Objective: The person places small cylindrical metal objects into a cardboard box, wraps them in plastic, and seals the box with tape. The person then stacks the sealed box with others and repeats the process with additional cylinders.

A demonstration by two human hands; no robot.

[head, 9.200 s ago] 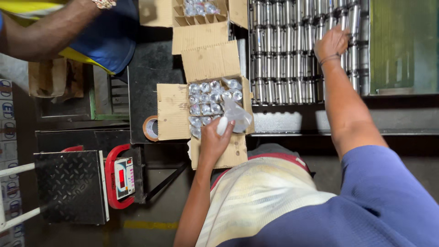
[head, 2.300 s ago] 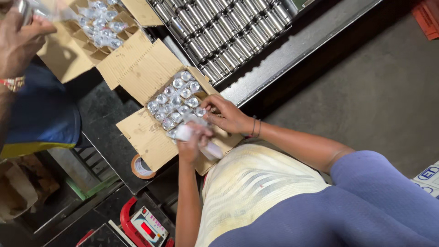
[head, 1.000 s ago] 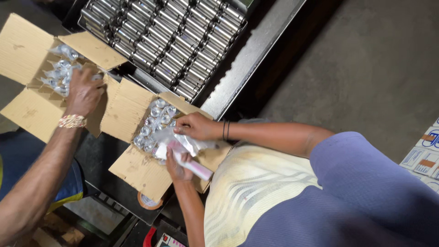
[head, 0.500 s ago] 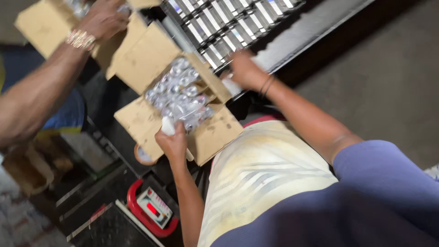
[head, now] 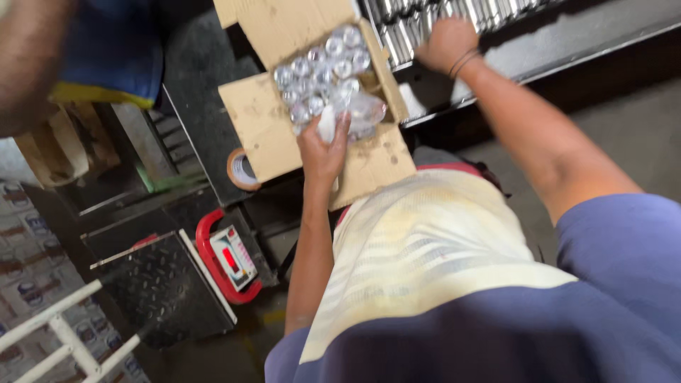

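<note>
An open cardboard box (head: 273, 131) holds several shiny metal cans (head: 319, 74) standing upright. My left hand (head: 323, 149) rests at the box's near side, shut on a small white object with crumpled clear plastic wrap (head: 362, 113) beside it. My right hand (head: 445, 44) reaches up to the rows of silver cans (head: 418, 21) on the dark conveyor at the top, fingers curled over them; whether it grips one is hidden by blur.
A roll of brown tape (head: 242, 170) lies left of the box. A red scale display (head: 228, 257) and black checker-plate platform (head: 163, 291) sit lower left. Another person's arm (head: 28, 64) and blue sleeve are at upper left. A white frame (head: 64, 333) crosses the bottom left corner.
The view has swung and the box now sits higher in frame. My right hand stays at the can rows; my left hand has shifted to the box's near right part. The other person's hand has left the far box.
</note>
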